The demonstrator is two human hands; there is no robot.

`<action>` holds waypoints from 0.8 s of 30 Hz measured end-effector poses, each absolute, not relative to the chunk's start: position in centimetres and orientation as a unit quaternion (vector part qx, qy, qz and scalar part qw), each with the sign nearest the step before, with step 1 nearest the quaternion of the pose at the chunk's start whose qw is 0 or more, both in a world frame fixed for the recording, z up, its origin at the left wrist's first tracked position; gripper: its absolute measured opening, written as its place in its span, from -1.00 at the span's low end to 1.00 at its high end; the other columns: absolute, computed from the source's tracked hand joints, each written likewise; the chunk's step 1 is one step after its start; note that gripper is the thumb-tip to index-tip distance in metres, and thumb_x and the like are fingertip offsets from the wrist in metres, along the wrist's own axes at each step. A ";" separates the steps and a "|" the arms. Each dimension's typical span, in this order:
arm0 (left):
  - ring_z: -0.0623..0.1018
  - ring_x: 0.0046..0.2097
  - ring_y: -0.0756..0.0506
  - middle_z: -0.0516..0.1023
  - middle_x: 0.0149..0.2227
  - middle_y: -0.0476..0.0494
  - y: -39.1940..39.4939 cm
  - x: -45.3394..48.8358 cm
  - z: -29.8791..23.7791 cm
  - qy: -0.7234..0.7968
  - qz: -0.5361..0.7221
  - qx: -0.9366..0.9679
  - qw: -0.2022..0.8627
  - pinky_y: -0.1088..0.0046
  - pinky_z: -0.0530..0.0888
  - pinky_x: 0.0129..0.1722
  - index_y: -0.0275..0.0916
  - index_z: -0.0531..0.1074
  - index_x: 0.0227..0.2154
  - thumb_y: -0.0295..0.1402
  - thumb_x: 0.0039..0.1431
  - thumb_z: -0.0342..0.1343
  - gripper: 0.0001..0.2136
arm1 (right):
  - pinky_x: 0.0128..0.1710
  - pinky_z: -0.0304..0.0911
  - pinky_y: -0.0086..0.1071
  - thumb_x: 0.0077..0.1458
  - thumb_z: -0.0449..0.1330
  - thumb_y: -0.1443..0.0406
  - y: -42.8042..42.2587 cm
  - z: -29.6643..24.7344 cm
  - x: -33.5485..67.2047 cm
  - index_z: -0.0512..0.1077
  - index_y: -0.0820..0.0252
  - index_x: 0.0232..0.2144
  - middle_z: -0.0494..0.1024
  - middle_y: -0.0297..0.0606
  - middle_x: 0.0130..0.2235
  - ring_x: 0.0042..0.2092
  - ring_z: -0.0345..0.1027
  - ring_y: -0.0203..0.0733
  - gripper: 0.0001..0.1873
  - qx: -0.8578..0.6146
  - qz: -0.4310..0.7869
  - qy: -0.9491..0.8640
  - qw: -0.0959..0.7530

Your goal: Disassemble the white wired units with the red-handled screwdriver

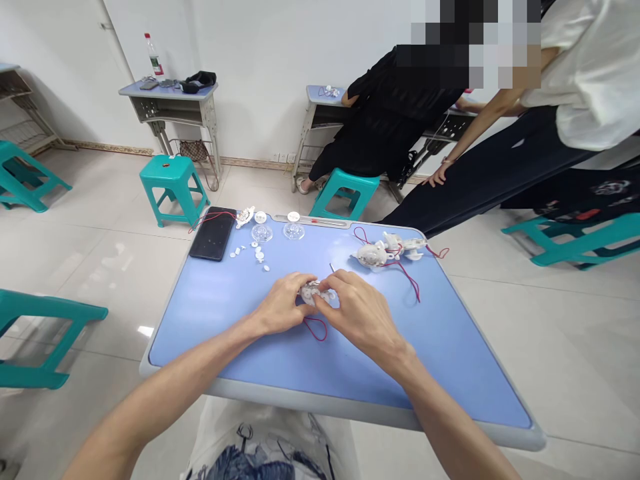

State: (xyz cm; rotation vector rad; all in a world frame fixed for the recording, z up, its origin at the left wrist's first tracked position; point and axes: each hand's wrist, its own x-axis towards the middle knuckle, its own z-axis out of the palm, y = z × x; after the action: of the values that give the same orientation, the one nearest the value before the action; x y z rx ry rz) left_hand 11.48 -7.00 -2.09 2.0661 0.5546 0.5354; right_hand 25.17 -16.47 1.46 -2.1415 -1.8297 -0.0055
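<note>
Between my two hands, low over the blue desk, is a small whitish plastic mechanism (311,293) with gear-like parts; a red cord loop (316,329) trails below it. My left hand (284,303) is closed round its left side. The thumb and fingers of my right hand (356,308) pinch its right side, so much of it is covered. Just beyond my right fingers lies a short thin metal pin (333,267). Small white plastic pieces (259,254) are scattered ahead of my left hand. Assembled whitish units (373,255) with red cords lie together at the desk's back right.
A black phone (213,234) lies at the desk's (400,373) back left. Clear round pieces (293,231) and white discs stand near its far edge. Green stools (173,183) are around. A person in black (380,113) sits ahead; another in a white top (595,73) leans beside them.
</note>
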 end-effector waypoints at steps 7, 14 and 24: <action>0.51 -0.11 -0.16 0.52 -0.10 -0.17 -7.0 11.4 -2.2 0.231 0.218 0.833 0.454 0.28 0.44 -0.04 -0.26 0.41 -0.04 -0.49 -0.03 0.22 -0.58 | -0.41 0.18 -0.31 0.11 0.11 0.27 -16.5 1.2 25.0 0.43 0.13 -0.39 0.53 -0.24 -0.34 -0.30 0.42 -0.14 -0.89 -0.744 -0.005 -0.637 0.203; 0.51 -0.13 -0.15 0.52 -0.14 -0.14 -7.0 11.4 -2.3 0.229 0.216 0.834 0.452 0.28 0.43 -0.05 -0.23 0.42 -0.06 -0.47 -0.03 0.22 -0.60 | -0.38 0.26 -0.32 0.10 0.10 0.27 -16.5 1.4 25.2 0.45 0.14 -0.34 0.55 -0.22 -0.31 -0.32 0.44 -0.14 -0.87 -0.741 0.040 -0.633 0.220; 0.51 -0.11 -0.15 0.51 -0.11 -0.16 -7.1 11.4 -2.5 0.242 0.211 0.825 0.465 0.30 0.44 -0.07 -0.27 0.41 -0.02 -0.48 -0.07 0.27 -0.53 | -0.37 0.34 -0.30 0.08 0.16 0.22 -16.3 2.7 26.9 0.48 0.13 -0.34 0.59 -0.25 -0.27 -0.36 0.48 -0.16 -0.86 -0.749 0.117 -0.591 0.277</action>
State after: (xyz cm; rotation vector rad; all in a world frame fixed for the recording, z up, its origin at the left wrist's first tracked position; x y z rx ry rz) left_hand 11.39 -7.06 -2.50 2.0263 0.5955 0.5171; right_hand 26.93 -16.32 2.71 -2.0106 -1.5869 0.3147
